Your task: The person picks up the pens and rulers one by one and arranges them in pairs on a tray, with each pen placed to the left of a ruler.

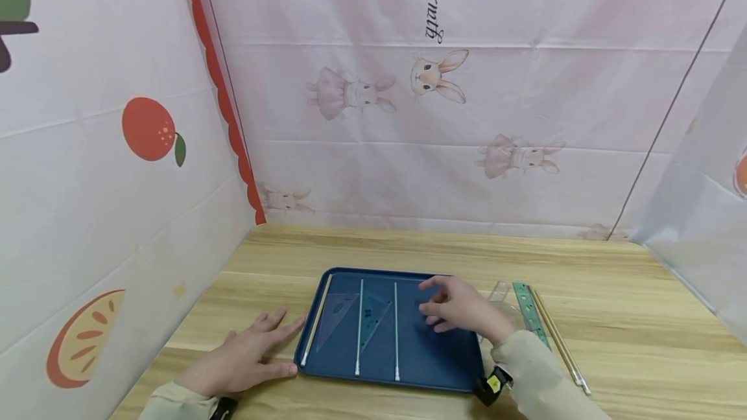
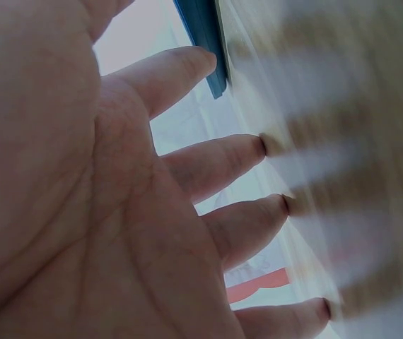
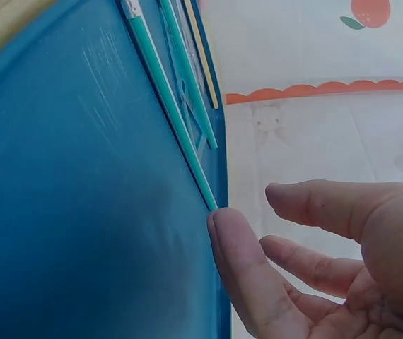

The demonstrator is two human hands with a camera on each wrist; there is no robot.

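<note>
A dark blue tray [image 1: 434,365] lies on the table. Along its left side is a beige pencil [image 1: 318,319], followed by a clear purplish set square [image 1: 334,319], a green pencil [image 1: 358,342], a teal set square [image 1: 373,319] and a second green pencil [image 1: 397,336]. My left hand [image 1: 242,355] rests with spread fingers on the table, thumb and index finger at the tray's left edge. Over the tray's right half is my right hand [image 1: 458,306], fingers loosely bent and holding nothing. In the right wrist view, a fingertip [image 3: 233,233] overlaps the end of the nearest green pencil [image 3: 166,99].
Right of the tray lie a green ruler [image 1: 530,313], two wood-coloured pencils [image 1: 557,336] and a clear plastic piece [image 1: 500,292], partly behind the right forearm. Printed cloth walls [image 1: 373,174] bound the wooden table [image 1: 642,316] at the back and sides.
</note>
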